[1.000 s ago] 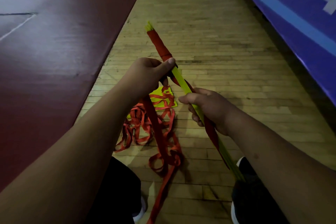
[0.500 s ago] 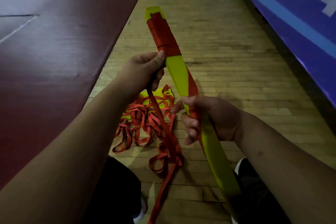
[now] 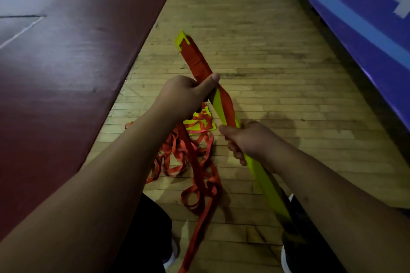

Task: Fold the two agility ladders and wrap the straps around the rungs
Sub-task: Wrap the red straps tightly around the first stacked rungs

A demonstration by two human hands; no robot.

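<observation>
A bundle of yellow rungs [image 3: 264, 175] slants from upper left to lower right above the floor. Red strap wraps [image 3: 195, 60] cover its far end, and one strap turn crosses the yellow face at mid-length. My left hand [image 3: 184, 95] grips the bundle just below the wrapped part, thumb pressed on the strap. My right hand [image 3: 246, 139] holds the bundle at its middle, fingers curled round it. Loose red strap [image 3: 197, 168] hangs from under my left hand down to the floor. On the floor lies the second ladder [image 3: 199, 126], yellow rungs under a tangle of red straps.
A dark red mat [image 3: 66, 62] runs along the left of the wooden floor [image 3: 255, 40]. A blue padded banner [image 3: 366, 17] stands along the right. My legs and shoes [image 3: 286, 257] are at the bottom edge.
The bundle has turned in my hands. The strap has come round again over the yellow face. My left hand has shifted along the bundle towards my right hand.
</observation>
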